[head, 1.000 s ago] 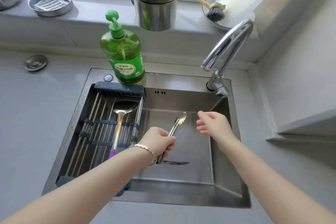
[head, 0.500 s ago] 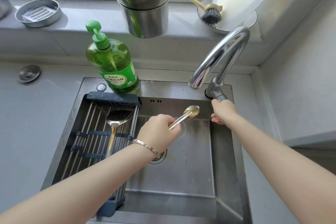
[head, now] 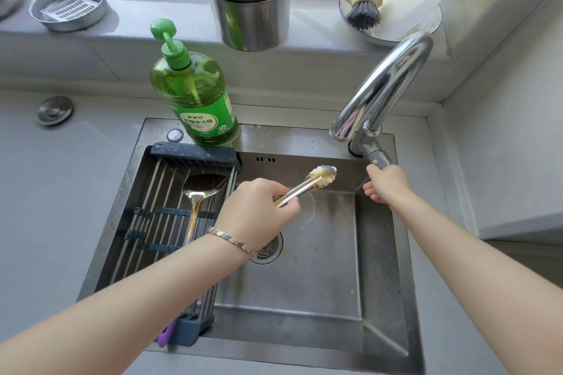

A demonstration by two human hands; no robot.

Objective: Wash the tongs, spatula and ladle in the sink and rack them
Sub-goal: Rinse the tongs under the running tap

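Left hand (head: 259,210) is clenched around the handle of the tongs (head: 307,187), holding them over the sink (head: 377,298) basin, scalloped tips pressed together and pointing toward the faucet (head: 387,94), just below its spout. Brown residue shows on those tips. Right hand (head: 385,184) is up at the faucet's lever (head: 379,158), fingers wrapped on it. No water visible from the spout. Left of the faucet, the drying rack (head: 158,222) spans the sink's left side with the ladle (head: 201,192) lying on it, bowl toward the green soap bottle (head: 195,94). A purple handle tip (head: 164,338) pokes out at the rack's near end.
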